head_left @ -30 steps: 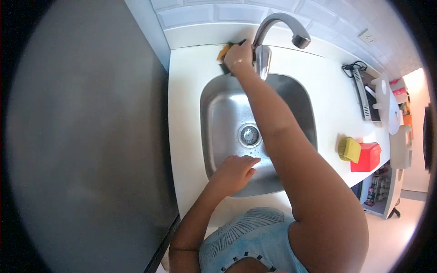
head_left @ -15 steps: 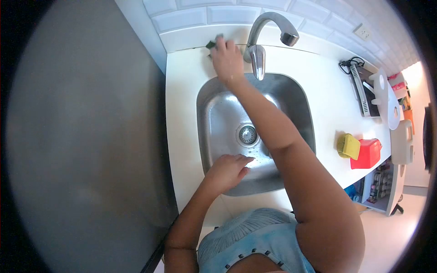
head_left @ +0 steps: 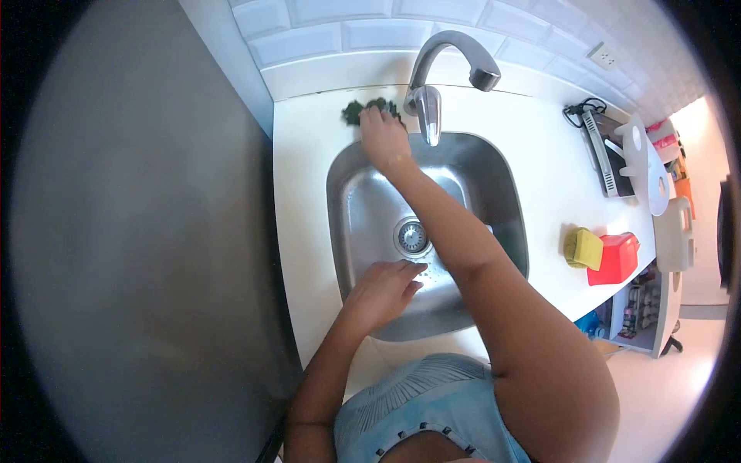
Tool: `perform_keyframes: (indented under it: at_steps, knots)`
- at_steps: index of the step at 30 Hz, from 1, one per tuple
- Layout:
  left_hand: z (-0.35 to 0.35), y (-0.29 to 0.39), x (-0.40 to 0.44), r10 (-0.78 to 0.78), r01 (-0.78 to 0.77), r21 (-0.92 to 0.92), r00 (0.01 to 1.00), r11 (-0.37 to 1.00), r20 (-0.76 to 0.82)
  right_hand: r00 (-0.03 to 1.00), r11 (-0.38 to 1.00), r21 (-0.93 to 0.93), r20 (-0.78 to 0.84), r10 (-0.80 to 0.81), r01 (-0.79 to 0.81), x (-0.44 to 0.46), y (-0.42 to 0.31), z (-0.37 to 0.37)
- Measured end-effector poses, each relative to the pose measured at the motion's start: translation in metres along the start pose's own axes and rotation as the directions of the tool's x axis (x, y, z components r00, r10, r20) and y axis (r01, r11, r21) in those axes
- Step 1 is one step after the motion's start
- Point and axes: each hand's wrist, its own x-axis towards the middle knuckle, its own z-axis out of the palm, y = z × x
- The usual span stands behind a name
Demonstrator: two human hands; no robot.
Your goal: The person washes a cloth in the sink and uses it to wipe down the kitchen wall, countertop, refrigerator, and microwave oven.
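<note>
My right hand (head_left: 384,140) presses a dark green, crumpled cloth or scouring pad (head_left: 353,113) on the white counter behind the sink, left of the faucet. Its fingers curl over the piece and partly hide it. My left hand (head_left: 378,297) hangs over the near left part of the steel sink (head_left: 351,231), fingers stretched to the right and nothing visible in them. Between the hands lies the sink's drain (head_left: 412,236). The grey faucet (head_left: 469,50), its lever (head_left: 429,116) pointing forward, rises just right of my right hand.
On the right counter (head_left: 548,170) sit a yellow-green sponge (head_left: 584,248) and a red container (head_left: 615,259). Farther right are a flat appliance with a black cord (head_left: 606,150) and a white plastic piece (head_left: 656,170). A tall grey surface (head_left: 147,231) borders the left side.
My right hand has drawn back from the backsplash toward the sink's rear rim, and more of the green piece shows. My left hand stays in nearly the same place. The view has shifted slightly.
</note>
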Motion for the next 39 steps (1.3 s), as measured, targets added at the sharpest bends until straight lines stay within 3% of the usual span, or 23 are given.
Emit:
perform_keyframes:
  at_steps: [1,2,4,6,8,9,11,12,13,14,15,16,19,21,23,25,28,29,30,32,34,37,39]
  knots:
    - [0.002,0.0,0.001,0.003,-0.003,0.01,1.0,1.0,-0.013,0.985,0.993,-0.033,-0.127,-0.12,0.117,-0.019,0.006,-0.002]
    - [0.002,0.002,0.002,0.001,-0.001,0.01,1.0,1.0,-0.011,0.985,0.993,-0.031,-0.126,-0.119,0.116,-0.032,0.016,-0.009]
    - [0.0,0.007,0.002,0.012,-0.012,0.042,1.0,0.999,0.003,0.989,0.971,0.189,-0.026,-0.143,0.145,-0.057,0.044,-0.031]
    - [0.002,0.007,0.001,-0.008,0.007,0.023,0.999,1.0,0.051,0.967,0.982,0.172,0.252,0.03,-0.075,-0.074,0.071,-0.056]
    - [0.002,0.007,0.001,-0.022,0.022,0.008,0.995,1.0,0.095,0.981,0.909,0.377,0.002,0.195,-0.181,-0.084,0.112,-0.044]
    - [0.002,0.007,0.0,-0.068,0.067,0.013,0.991,0.998,0.113,0.89,0.712,0.589,0.028,0.455,-0.383,-0.071,0.125,-0.054]
    - [0.011,0.006,-0.003,-0.108,0.105,0.028,0.982,0.994,0.156,0.827,0.606,0.713,-0.066,0.559,-0.352,-0.038,0.142,-0.074]
    - [0.019,0.0,-0.004,-0.07,0.065,0.042,0.991,0.997,0.117,0.864,0.595,0.758,-0.085,0.496,-0.267,-0.017,0.155,-0.064]
    - [0.024,-0.002,-0.002,-0.029,0.025,0.058,0.997,0.998,0.072,0.935,0.696,0.69,-0.08,0.346,-0.198,0.002,0.157,-0.071]
    - [0.025,0.002,-0.002,-0.024,0.019,0.072,0.996,0.997,0.081,0.969,0.626,0.752,0.064,0.24,-0.205,0.019,0.158,-0.067]
    - [0.024,0.006,-0.001,-0.029,0.026,0.046,0.998,0.999,0.063,0.985,0.767,0.619,0.138,0.106,-0.17,0.03,0.153,-0.069]
    - [0.022,0.008,0.001,-0.037,0.036,0.018,0.998,0.999,0.045,0.942,0.895,0.421,0.335,-0.006,-0.144,0.045,0.15,-0.058]
    - [0.022,0.005,0.006,-0.052,0.051,0.023,0.998,0.998,0.041,0.923,0.828,0.516,0.386,0.005,-0.22,0.041,0.157,-0.039]
    - [0.013,0.012,0.013,-0.119,0.113,0.057,0.987,0.992,0.112,0.963,0.824,0.566,0.241,-0.124,-0.036,0.037,0.164,-0.023]
    - [0.01,0.013,0.014,-0.178,0.164,0.093,0.968,0.982,0.177,0.982,0.824,0.566,0.149,-0.117,0.012,0.017,0.171,-0.015]
    - [0.016,0.003,0.012,-0.081,0.075,0.083,0.994,0.994,0.072,0.986,0.848,0.504,-0.106,-0.13,0.166,-0.013,0.174,-0.016]
    - [0.02,0.002,0.013,-0.112,0.108,0.056,0.991,0.993,0.076,0.96,0.826,0.496,-0.063,-0.272,0.267,-0.049,0.17,-0.03]
    - [0.021,0.005,0.013,-0.114,0.111,0.048,0.991,0.993,0.068,0.917,0.796,0.467,-0.099,-0.386,0.385,-0.058,0.171,-0.026]
    - [0.021,0.007,0.012,-0.131,0.123,0.082,0.987,0.989,0.093,0.912,0.791,0.465,-0.1,-0.398,0.397,-0.062,0.165,-0.035]
    - [0.02,0.01,0.009,-0.161,0.149,0.115,0.981,0.982,0.107,0.949,0.762,0.602,0.023,-0.315,0.239,-0.071,0.148,-0.057]
    - [0.021,0.014,0.008,-0.149,0.135,0.12,0.982,0.984,0.115,0.979,0.758,0.638,-0.206,-0.001,0.135,-0.053,0.146,-0.055]
    - [0.025,0.012,0.008,-0.127,0.116,0.109,0.987,0.987,0.102,0.954,0.783,0.582,-0.297,-0.045,0.218,-0.044,0.134,-0.026]
    - [0.03,0.012,0.012,-0.111,0.103,0.095,0.99,0.99,0.084,0.959,0.889,0.405,-0.262,-0.109,0.212,-0.05,0.126,-0.018]
